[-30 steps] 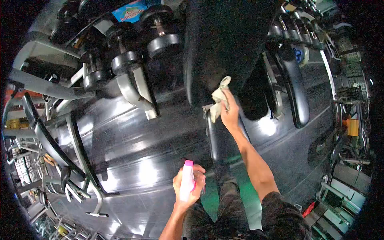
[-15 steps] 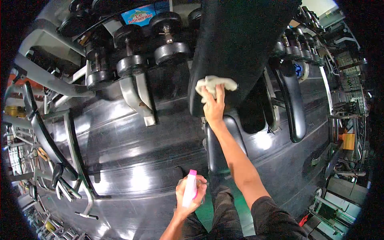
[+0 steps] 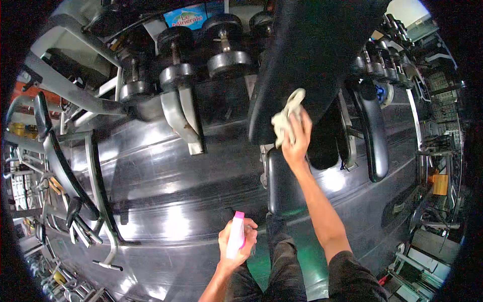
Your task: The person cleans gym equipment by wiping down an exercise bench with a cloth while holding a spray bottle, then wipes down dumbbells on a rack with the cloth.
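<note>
Padded bench (image 3: 284,176), floor (image 3: 156,173) and dumbbell rack (image 3: 176,113), with what each bears.
The bench's broad black pad (image 3: 314,60) carries a pale cloth (image 3: 287,123) near its lower end, under the right hand (image 3: 299,137). The dark, glossy floor bears bench, rack and, at left, a metal exercise frame (image 3: 99,176); dumbbells (image 3: 229,63) rest in a row on the rack.
</note>
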The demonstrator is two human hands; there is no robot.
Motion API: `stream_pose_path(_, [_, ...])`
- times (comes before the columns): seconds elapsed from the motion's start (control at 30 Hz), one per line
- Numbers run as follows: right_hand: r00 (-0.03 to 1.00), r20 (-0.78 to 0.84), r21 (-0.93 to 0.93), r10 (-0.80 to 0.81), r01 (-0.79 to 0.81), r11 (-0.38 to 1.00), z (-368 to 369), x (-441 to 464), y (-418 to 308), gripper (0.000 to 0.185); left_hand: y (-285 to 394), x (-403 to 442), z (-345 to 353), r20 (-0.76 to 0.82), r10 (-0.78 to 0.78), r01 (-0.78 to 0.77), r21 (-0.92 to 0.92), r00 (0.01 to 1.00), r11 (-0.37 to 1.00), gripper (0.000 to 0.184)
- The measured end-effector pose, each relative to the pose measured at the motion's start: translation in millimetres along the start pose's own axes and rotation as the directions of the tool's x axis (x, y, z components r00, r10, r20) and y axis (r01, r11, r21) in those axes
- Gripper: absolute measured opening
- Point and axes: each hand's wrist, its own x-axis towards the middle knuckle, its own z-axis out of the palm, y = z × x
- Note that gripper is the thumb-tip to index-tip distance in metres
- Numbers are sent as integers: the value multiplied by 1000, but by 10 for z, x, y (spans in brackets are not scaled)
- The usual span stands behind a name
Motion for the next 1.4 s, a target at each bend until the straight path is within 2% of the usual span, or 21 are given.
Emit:
stream_pose_path(0.07, [994, -87, -130, -71, 59, 990, 148, 338, -25, 55, -71, 5, -17, -3, -1, 1, 78, 1000, 997, 15])
stream_pose_path(0.1, [998, -29, -227, -54, 46, 973, 215, 482, -73, 59, -117, 7, -24, -9, -15, 15, 77, 1000, 997, 15])
stream_pose_path(0.17, [995, -57, -336, -85, 61, 940, 446, 447, 27, 64, -220, 3, -37, -11, 2, -1, 94, 1000, 996, 16])
stream_pose_path(0.3, [983, -156, -339, -100, 42, 940, 823, -34, 283, 69, -454, -7, -80, -40, 25, -20, 123, 999, 992, 18])
stream_pose_path(0.37, [996, -80, -373, -40, 8, 928, 850, -422, 347, 63, -426, 6, -70, -54, 38, -29, 151, 998, 988, 19])
stream_pose_path(0.43, [996, 49, -367, 78, -55, 929, 861, -880, 430, 66, -453, 0, -67, -68, -11, 18, 109, 998, 994, 18])
stream_pose_path(0.53, [975, 105, -394, 196, -140, 908, 958, -1440, 587, 69, -512, 1, -64, -91, -44, 50, 68, 995, 996, 17])
stream_pose_path(0.6, [921, 165, -375, 353, -272, 886, 978, -1619, 598, 68, -522, 10, -50, -105, -28, 35, 62, 994, 997, 16])
stream_pose_path(0.7, [895, 213, -394, 392, -288, 873, 957, -1670, 609, 66, -473, 37, -4, -85, -14, 25, 132, 996, 991, 16])
stream_pose_path(0.77, [902, 216, -391, 374, -271, 880, 893, -1644, 605, 66, -429, 39, 51, -84, -22, 25, 38, 996, 999, 17])
stream_pose_path(0.87, [889, 326, -470, 322, -143, 871, 782, -1626, 688, 57, -414, 11, 179, -79, -35, 32, -36, 996, 999, 18])
stream_pose_path(1.03, [855, 455, -481, 249, 0, 877, 544, -1563, 811, 53, -295, -77, 272, -8, 11, -10, 94, 1000, 996, 20])
stream_pose_path(1.1, [727, 571, -497, 381, -63, 866, 425, -1518, 805, 48, -308, -133, 274, 18, 50, -52, 99, 999, 994, 22])
stream_pose_path(1.13, [703, 586, -434, 402, -147, 889, 352, -1442, 783, 49, -262, -174, 289, 20, 61, -63, 99, 998, 993, 22])
stream_pose_path(1.17, [711, 581, -432, 396, -143, 890, 306, -1377, 788, 49, -213, -217, 310, -7, 18, -17, 61, 1000, 998, 21])
stream_pose_path(1.23, [711, 566, -67, 417, -464, 883, 205, -1192, 779, 48, -103, -291, 349, -27, -15, 15, 16, 1000, 1000, 21])
stream_pose_path(1.27, [750, 537, 65, 386, -493, 868, 92, -1122, 765, 45, -40, -320, 375, -50, -31, 31, -14, 998, 999, 19])
stream_pose_path(1.3, [758, 532, 65, 377, -480, 875, -43, -965, 661, 45, 11, -352, 397, -74, -49, 46, -46, 996, 998, 17])
stream_pose_path(1.33, [781, 484, 129, 394, -509, 851, -178, -798, 551, 42, 23, -369, 368, -31, -17, 20, 100, 999, 995, 13])
stream_pose_path(1.37, [799, 436, 195, 414, -533, 823, -299, -619, 454, 39, 52, -384, 390, -29, -5, 7, 92, 1000, 996, 13])
stream_pose_path(1.4, [851, 381, 205, 362, -460, 864, -402, -437, 391, 38, 105, -389, 417, -35, -7, 9, 45, 999, 999, 13])
